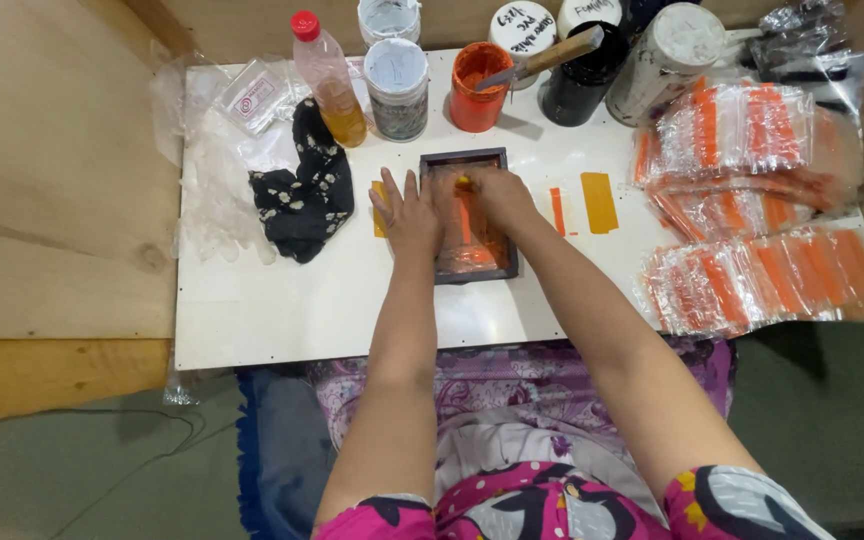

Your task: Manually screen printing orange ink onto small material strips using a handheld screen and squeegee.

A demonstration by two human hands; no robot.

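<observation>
Frame: small dark printing frame (476,214) at the surface's (282,310) middle.
Left hand (409,212): flat, fingers released, pinning the frame's left edge steady.
Right hand (492,192): clenched around a small squeegee-like tool inside the frame.
Orange-printed bags (752,200): stacked along the right edge, within reach.

Both bare forearms are extended forward from the lap, converging toward the middle. The left hand (407,212) is laid flat, palm down, fingers spread and pointed away from the body, thumb splayed to the outer side. The right hand (497,195) is set just beside the left fingers, knuckles up, fingers curled inward and pinched at the tips; what is pinched cannot be told. Wrists are kept low, nearly straight.
</observation>
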